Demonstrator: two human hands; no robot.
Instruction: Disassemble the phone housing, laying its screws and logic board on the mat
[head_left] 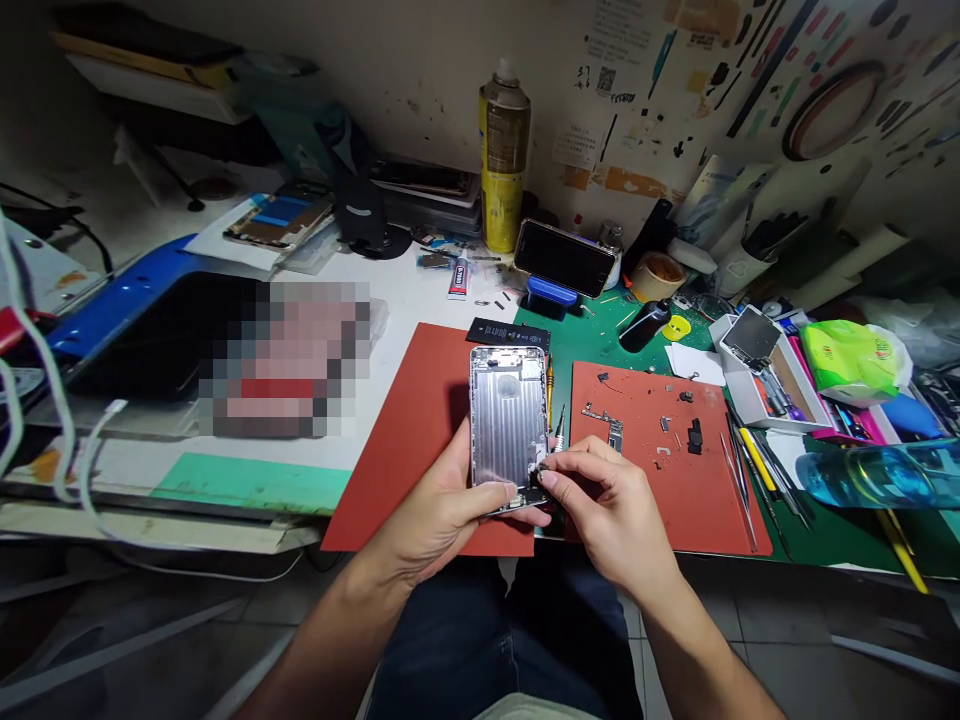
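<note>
My left hand (442, 505) is closed around the lower left of an opened phone housing (506, 420), its thumb lying on the bottom edge. The housing's bare metal inside faces me. At its lower right corner my right hand (615, 510) pinches a small dark part (541, 472), too small to name. Just behind the housing lies a flat black phone battery (506, 331). A gold screwdriver (550, 390) and a silver-tipped tool (560, 430) lie right of the housing.
Loose phone parts, including a logic board (615, 433), lie on the right red mat (592, 385). Tweezers (739, 490) rest at its edge. A spray can (504, 160) and a propped phone (564, 258) stand behind. A blue bottle (877, 472) lies at right.
</note>
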